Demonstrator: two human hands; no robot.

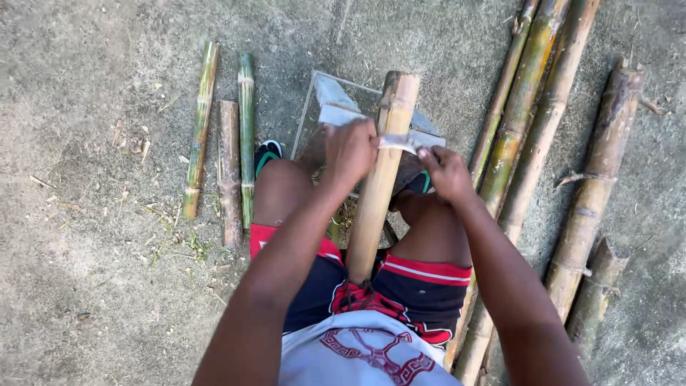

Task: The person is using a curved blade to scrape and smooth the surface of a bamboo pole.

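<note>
Left hand [350, 151] closed, fingers [361, 136] curled tight around one end of a metal blade [397, 142] laid across a pale bamboo pole [379, 182]. Right hand [446, 171] gripping the blade's other end, fingers [426, 154] pinched narrow on it. Both arms stretched forward over bare knees, wrists bent down. Pole slanted between the legs, near end at the lap, far end resting on a metal stool [336, 107]. Short bamboo pieces [229, 164] lying left on the concrete ground [86, 250]; long bamboo stalks [529, 143] right.
</note>
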